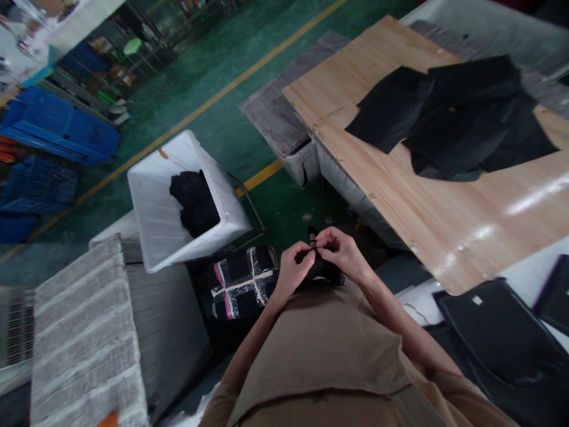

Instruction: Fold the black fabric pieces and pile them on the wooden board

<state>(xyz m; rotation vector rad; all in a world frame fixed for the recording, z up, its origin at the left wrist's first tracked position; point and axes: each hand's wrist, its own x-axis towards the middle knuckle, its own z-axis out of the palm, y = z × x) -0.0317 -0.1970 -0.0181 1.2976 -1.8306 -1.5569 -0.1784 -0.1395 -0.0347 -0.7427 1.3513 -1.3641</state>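
Note:
In front of my waist, my left hand [297, 265] and my right hand [343, 252] are close together, both in a pinch. A thin, dark piece seems to run between the fingertips, too small to make out. Just beyond the fingers a small, narrow brownish object with dark bands [313, 238] sticks up; its kind is unclear. Below the hands, dark material [326, 271] lies against the brown apron [329, 338] on my body, partly hidden by my wrists.
To the right, black fabric pieces [471, 118] lie on a wooden board [355, 160]. A white bin [155, 219] with black cloth [195, 204] stands left, beside a taped bundle [244, 284]. Black panels [502, 332] lie lower right; blue crates [57, 127] stand far left.

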